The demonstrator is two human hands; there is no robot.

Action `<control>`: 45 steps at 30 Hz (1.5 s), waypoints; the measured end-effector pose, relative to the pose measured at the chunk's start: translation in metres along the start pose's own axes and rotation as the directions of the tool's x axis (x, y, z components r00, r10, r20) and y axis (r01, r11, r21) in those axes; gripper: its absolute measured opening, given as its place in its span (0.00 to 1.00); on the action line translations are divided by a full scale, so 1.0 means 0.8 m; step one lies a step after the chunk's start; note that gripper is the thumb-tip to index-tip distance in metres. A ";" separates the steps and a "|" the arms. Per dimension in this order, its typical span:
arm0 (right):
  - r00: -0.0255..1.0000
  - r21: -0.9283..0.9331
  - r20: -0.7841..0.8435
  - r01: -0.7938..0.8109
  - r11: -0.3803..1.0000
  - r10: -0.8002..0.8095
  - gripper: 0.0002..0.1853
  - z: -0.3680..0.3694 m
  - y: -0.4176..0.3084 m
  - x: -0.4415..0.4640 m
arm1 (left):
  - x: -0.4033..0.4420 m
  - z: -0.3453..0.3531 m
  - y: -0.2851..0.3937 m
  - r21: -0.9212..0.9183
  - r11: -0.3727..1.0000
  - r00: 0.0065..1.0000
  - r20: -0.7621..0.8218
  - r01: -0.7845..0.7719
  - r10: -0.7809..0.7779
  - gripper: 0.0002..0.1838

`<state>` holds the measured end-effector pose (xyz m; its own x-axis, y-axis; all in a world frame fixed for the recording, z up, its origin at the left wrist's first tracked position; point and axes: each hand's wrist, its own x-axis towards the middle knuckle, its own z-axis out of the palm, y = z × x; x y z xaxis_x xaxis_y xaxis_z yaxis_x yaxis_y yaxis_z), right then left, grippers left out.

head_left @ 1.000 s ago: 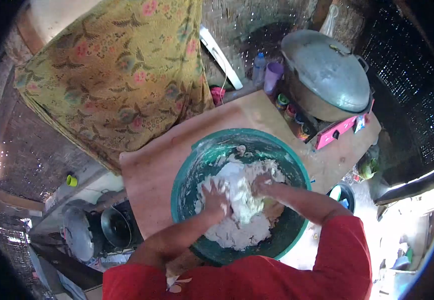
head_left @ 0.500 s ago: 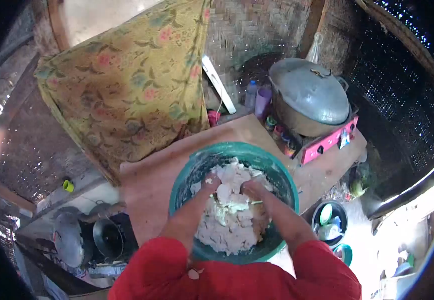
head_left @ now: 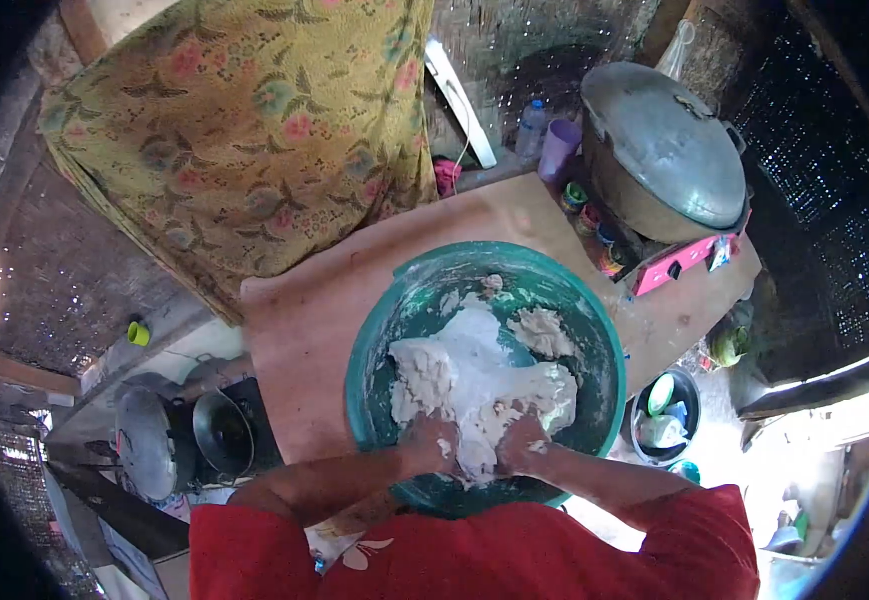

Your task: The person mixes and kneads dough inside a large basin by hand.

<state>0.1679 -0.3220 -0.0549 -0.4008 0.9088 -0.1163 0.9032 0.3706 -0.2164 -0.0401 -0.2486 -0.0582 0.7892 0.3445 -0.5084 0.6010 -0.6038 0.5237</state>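
Note:
A large green tub (head_left: 610,400) stands on the wooden table, its inner wall smeared with white. Inside lies a lumpy mass of pale dough (head_left: 425,375) with loose white flour (head_left: 477,345) over its middle. At the near side of the mass, my left hand (head_left: 430,440) presses into the dough, with its fingers sunk out of sight. My right hand (head_left: 523,442) is a short way to the right, also in the dough, its fingertips hidden. A separate lump (head_left: 543,332) rests toward the back right of the tub.
The table (head_left: 300,370) extends around the tub. Behind right, a big lidded pot (head_left: 665,150) sits on a pink-fronted stove (head_left: 690,258), near a purple cup (head_left: 559,148) and a bottle (head_left: 532,128). A basin (head_left: 665,415) is right; pans (head_left: 223,432) are left.
Both hands have moved from the middle of the tub toward its near side. The dough is reshaped, with more white flour showing on top. The camera view has shifted.

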 end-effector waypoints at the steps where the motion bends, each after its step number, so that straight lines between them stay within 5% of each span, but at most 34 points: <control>1: 0.974 -0.090 0.222 -0.028 0.996 0.047 0.29 0.033 0.010 0.012 | 0.022 0.010 -0.012 0.004 1.000 0.996 -0.089 0.024 -0.024 0.27; 2: 0.819 -0.186 0.560 -0.025 0.982 0.127 0.26 0.014 0.008 0.035 | 0.040 0.017 -0.015 0.007 0.999 0.983 -0.179 0.048 -0.046 0.21; 3: 0.545 -0.252 0.817 0.043 0.967 0.189 0.24 -0.008 0.005 0.060 | 0.042 -0.049 0.021 0.086 0.993 0.995 -0.058 0.085 -0.081 0.15; 4: 0.660 -0.269 0.723 -0.005 0.963 0.205 0.24 0.010 0.020 0.066 | 0.061 -0.038 0.001 0.082 0.993 0.995 -0.055 0.087 -0.083 0.15; 6: 0.818 -0.241 0.530 -0.109 0.964 0.225 0.25 0.047 0.046 0.078 | 0.110 -0.001 -0.050 -0.139 0.988 0.944 -0.329 -0.068 0.019 0.13; 10: 0.890 -0.194 0.325 -0.268 0.944 0.319 0.28 0.101 0.091 0.133 | 0.128 -0.004 -0.060 -0.127 0.975 0.769 -0.636 -0.182 0.060 0.12; 12: 0.899 -0.171 0.256 -0.319 0.932 0.355 0.29 0.106 0.099 0.148 | 0.162 0.034 -0.093 -0.036 0.999 0.749 -0.662 0.003 -0.026 0.11; 13: 0.903 -0.159 0.231 -0.332 0.930 0.362 0.30 0.103 0.101 0.149 | 0.192 0.061 -0.117 -0.131 0.985 0.735 -0.656 0.113 -0.171 0.09; 14: 0.907 -0.138 0.218 -0.336 0.932 0.359 0.31 0.100 0.100 0.145 | 0.219 0.086 -0.140 -0.224 0.950 0.706 -0.635 0.219 -0.313 0.08; 16: 0.915 -0.072 0.216 -0.333 0.940 0.341 0.32 0.090 0.095 0.132 | 0.178 0.043 -0.094 0.280 0.952 0.847 -0.529 0.126 0.043 0.09; 17: 0.918 -0.027 0.229 -0.327 0.945 0.324 0.33 0.080 0.092 0.126 | 0.152 0.027 -0.069 0.193 0.945 0.915 -0.360 0.265 -0.183 0.10; 18: 0.924 0.064 0.256 -0.308 0.949 0.283 0.33 0.065 0.086 0.113 | 0.122 0.012 -0.070 0.191 0.980 0.975 -0.221 0.059 -0.016 0.11; 20: 0.959 0.296 0.241 -0.218 0.930 0.148 0.35 0.026 0.079 0.076 | 0.053 -0.047 -0.010 0.034 0.993 0.993 0.047 0.110 -0.111 0.17; 21: 0.985 0.187 -0.130 -0.091 0.978 0.116 0.32 0.013 0.074 0.056 | 0.040 -0.061 0.008 -0.017 0.971 0.964 0.123 0.240 -0.236 0.19; 22: 0.874 0.015 -0.482 -0.069 0.997 0.068 0.30 0.000 0.070 0.036 | 0.027 -0.076 0.026 -0.048 0.927 0.914 0.197 0.371 -0.356 0.21; 24: 0.913 0.388 -0.036 -0.361 0.848 0.406 0.29 -0.152 0.047 -0.003 | 0.028 -0.056 0.010 -0.124 0.968 0.975 -0.005 0.219 -0.221 0.32; 25: 0.896 0.444 0.036 -0.411 0.796 0.443 0.29 -0.174 0.063 -0.007 | 0.026 -0.057 0.011 -0.090 0.984 0.982 -0.095 0.155 -0.164 0.37; 28: 0.869 0.452 0.089 -0.471 0.758 0.487 0.29 -0.117 0.144 0.018 | 0.059 -0.067 -0.033 -0.151 0.988 0.949 -0.312 -0.014 -0.035 0.37; 30: 0.850 0.481 0.115 -0.500 0.720 0.514 0.30 -0.046 0.184 0.050 | 0.053 -0.135 -0.005 -0.110 0.984 0.960 -0.230 0.139 -0.161 0.32; 31: 0.845 0.511 0.135 -0.507 0.695 0.517 0.30 -0.017 0.196 0.067 | 0.064 -0.146 -0.017 -0.096 0.984 0.903 -0.392 0.151 -0.177 0.31; 33: 0.852 0.600 0.178 -0.491 0.632 0.493 0.30 0.018 0.216 0.102 | 0.086 -0.154 -0.043 -0.168 0.985 0.760 -0.636 0.030 -0.132 0.29; 34: 0.864 0.650 0.198 -0.470 0.597 0.464 0.30 0.026 0.226 0.117 | 0.093 -0.157 -0.051 -0.159 0.987 0.760 -0.639 0.022 -0.120 0.29; 36: 0.894 0.735 0.244 -0.424 0.529 0.377 0.31 0.034 0.241 0.148 | 0.090 -0.157 -0.058 0.075 0.997 0.696 -0.715 -0.018 0.067 0.27; 38: 0.914 0.796 0.293 -0.397 0.458 0.281 0.31 0.044 0.253 0.176 | 0.075 -0.178 -0.036 -0.048 0.998 0.723 -0.691 -0.044 -0.001 0.27; 45: 0.944 0.844 0.331 -0.298 0.445 0.004 0.34 0.059 0.205 0.276 | 0.078 -0.185 -0.039 -0.015 0.994 0.655 -0.753 -0.110 0.061 0.24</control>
<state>0.2203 -0.0693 -0.1622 -0.4251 0.7956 -0.4315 0.3921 -0.2678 -0.8801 0.0091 -0.1020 -0.0055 0.6487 0.7303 0.2139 0.5124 -0.6270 0.5868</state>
